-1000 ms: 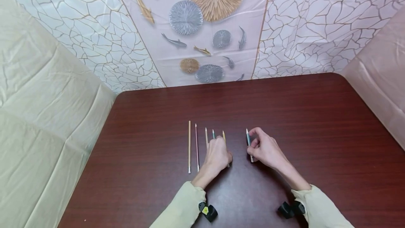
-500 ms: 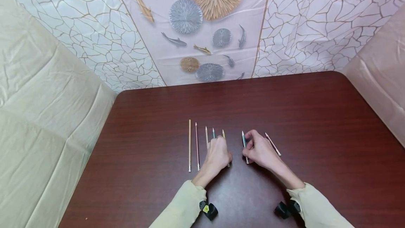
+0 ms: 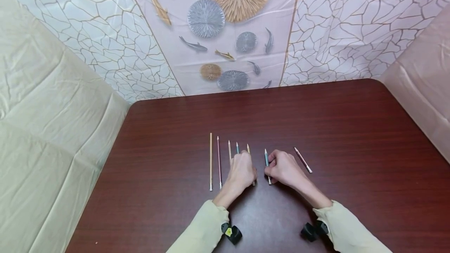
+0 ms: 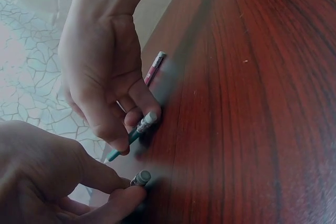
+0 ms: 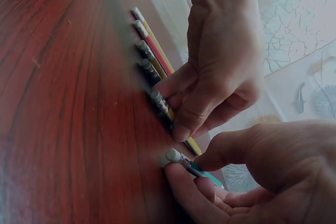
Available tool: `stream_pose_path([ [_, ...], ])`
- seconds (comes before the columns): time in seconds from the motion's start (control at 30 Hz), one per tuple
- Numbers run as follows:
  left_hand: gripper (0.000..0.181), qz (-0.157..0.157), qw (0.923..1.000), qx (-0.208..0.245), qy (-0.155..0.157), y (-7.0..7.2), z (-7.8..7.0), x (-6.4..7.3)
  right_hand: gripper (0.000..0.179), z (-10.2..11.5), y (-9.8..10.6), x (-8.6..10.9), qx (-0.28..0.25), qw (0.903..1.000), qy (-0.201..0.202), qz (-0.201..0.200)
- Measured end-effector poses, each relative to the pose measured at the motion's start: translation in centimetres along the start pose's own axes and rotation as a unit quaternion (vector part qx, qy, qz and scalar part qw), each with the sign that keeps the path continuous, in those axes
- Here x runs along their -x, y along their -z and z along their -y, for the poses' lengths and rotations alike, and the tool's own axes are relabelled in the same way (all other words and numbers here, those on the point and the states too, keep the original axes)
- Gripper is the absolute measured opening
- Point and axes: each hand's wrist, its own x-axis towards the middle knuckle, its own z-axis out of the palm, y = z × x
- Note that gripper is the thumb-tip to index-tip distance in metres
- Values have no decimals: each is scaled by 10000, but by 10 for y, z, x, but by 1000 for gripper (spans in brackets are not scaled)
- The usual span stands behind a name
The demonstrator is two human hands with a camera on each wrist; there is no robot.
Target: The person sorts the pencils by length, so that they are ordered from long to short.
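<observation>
My left hand [image 3: 241, 170] pinches a yellow pencil [image 3: 248, 148] at the right end of a row of pencils. The thumb and fingers of my right hand [image 3: 285, 169] grip a teal pencil [image 3: 266, 158], sharpened tip pointing away from me, just right of the yellow one with a narrow gap between. In the right wrist view the white eraser [image 5: 172, 155] of the teal pencil sticks out past the fingers. Left of the yellow pencil lie a green pencil [image 3: 237, 146] and a pale pencil [image 3: 229, 147], both partly hidden by my left hand.
Farther left lie a dark red pencil [image 3: 218, 155] and a longer natural-wood pencil [image 3: 211, 163]. Beyond my right hand a pinkish pencil [image 3: 303, 160] lies slanted on the dark wood table [image 3: 351, 136]. A patterned cloth [image 3: 246, 61] hangs behind the table's far edge.
My right hand has slid left and slightly toward me with the teal pencil, nearing the row. The slanted pinkish pencil has come out from behind it. My left hand stays in place.
</observation>
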Motion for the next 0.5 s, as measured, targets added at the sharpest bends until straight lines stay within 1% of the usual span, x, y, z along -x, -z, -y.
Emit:
stream_pose_path([
  [0.17, 22, 67, 10000, -30, 39, -1, -1, 0, 21, 3, -2, -2, -19, 10000, -78, 54],
  [0.37, 22, 55, 10000, -25, -22, -1, 1, 0, 20, 5, -5, -3, 27, 9999, -2, 132],
  [0.5, 24, 127, 9999, 35, 21, 0, 1, 0, 19, 6, -6, -4, 9, 9999, -9, 137],
])
